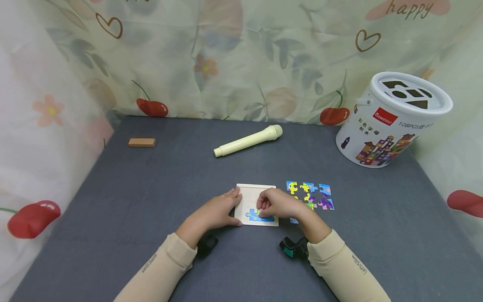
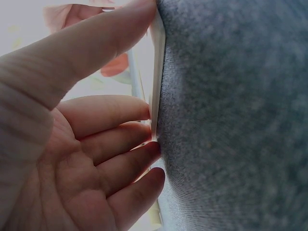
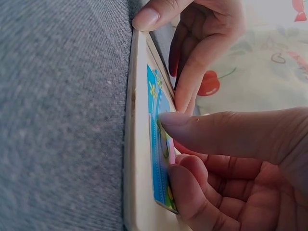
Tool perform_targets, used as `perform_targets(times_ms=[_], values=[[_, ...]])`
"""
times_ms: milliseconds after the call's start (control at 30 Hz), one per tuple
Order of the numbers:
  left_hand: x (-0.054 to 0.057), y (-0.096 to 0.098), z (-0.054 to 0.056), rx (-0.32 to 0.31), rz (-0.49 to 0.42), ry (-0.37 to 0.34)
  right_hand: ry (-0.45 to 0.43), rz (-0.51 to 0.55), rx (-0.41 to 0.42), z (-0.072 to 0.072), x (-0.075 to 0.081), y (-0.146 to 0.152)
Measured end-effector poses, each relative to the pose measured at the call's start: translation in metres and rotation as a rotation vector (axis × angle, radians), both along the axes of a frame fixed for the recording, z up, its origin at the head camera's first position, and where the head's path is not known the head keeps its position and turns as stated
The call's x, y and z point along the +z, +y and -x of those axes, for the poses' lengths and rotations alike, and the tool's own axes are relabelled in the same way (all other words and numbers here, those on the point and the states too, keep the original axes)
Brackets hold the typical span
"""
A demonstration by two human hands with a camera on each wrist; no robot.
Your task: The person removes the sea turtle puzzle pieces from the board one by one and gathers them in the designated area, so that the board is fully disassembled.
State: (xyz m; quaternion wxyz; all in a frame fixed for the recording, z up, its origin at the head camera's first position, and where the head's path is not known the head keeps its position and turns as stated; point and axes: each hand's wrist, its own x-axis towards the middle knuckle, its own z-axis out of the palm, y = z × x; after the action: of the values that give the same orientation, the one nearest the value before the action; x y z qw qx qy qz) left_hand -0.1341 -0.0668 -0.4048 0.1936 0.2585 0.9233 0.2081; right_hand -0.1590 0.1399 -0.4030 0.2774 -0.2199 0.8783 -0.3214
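Note:
A shallow light wooden puzzle board (image 1: 248, 195) lies flat on the table between both hands. Blue jigsaw pieces (image 1: 251, 215) sit along its near side, patterned with yellow stars. My left hand (image 1: 219, 210) rests against the board's left side, its fingers nearly straight along the edge and its thumb at the near corner. Over the board, my right hand (image 1: 280, 203) pinches a puzzle piece (image 3: 165, 144) between thumb and curled fingers, low against the pieces there. Its fingers hide part of that piece. Several loose puzzle pieces (image 1: 326, 204) lie right of the board, partly behind the right forearm.
A cream toy microphone (image 1: 247, 141) lies beyond the board. At the back left is a small wooden block (image 1: 141, 142). A white lidded bucket (image 1: 392, 121) stands at the back right. Patterned cloth (image 1: 234, 63) hangs behind the dark grey table (image 1: 113, 235).

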Motion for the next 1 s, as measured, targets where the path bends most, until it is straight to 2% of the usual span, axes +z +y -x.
perform_targets(times_ms=[467, 1000], values=[[0.0016, -0.0005, -0.0006, -0.007, 0.012, -0.006, -0.020, 0.015, -0.023, 0.0002, 0.0005, -0.0006], [0.0016, -0.0003, -0.0002, -0.003, 0.002, 0.001, -0.006, 0.047, 0.016, 0.0017, 0.0042, 0.0042]])
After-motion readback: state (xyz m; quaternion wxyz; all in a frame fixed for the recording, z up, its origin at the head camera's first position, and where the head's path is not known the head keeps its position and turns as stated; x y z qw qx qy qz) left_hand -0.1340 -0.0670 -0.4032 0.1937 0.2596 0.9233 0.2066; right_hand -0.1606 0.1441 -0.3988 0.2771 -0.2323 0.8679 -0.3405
